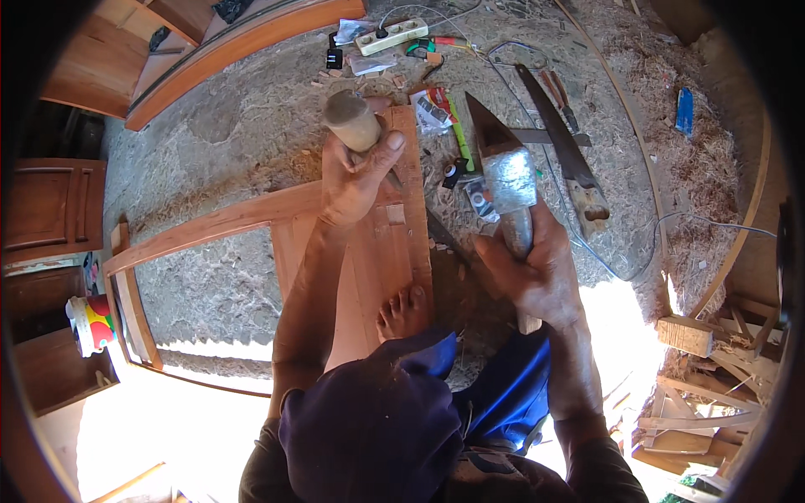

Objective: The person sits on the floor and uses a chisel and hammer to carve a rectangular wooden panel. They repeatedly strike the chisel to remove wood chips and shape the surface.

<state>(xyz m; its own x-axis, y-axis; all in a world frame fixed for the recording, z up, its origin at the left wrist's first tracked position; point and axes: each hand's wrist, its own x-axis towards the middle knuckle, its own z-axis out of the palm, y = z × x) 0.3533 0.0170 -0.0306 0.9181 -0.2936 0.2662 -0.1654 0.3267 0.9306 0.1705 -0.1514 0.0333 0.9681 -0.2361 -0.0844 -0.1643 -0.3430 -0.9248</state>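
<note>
Rough grey floor [226,109] spreads across the scene, curly wood shavings [704,197] thick along the right side, hard sunlight blazing in at the bottom. Down on that floor lies a reddish wooden frame [218,206], its flat panel [373,272] running toward the person, and a bare foot [404,314] is planted right on it!

Up at the frame's far end, the left hand [356,180] has its grip curled firmly around a chisel [350,124], pale round butt up, a bit of blade peeking out below over the board; whether the edge touches the wood, I can't tell. Just nearer sits a small rectangular notch [395,215].

Over to the right, the right hand [541,272] wraps its grip around the shaft of a hammer [510,172], bright steel head raised, dark pointed end aimed forward, well apart from the chisel. Beyond it, a handsaw [558,126] lies on the floor, and farther off, a white power strip [392,36].
</note>
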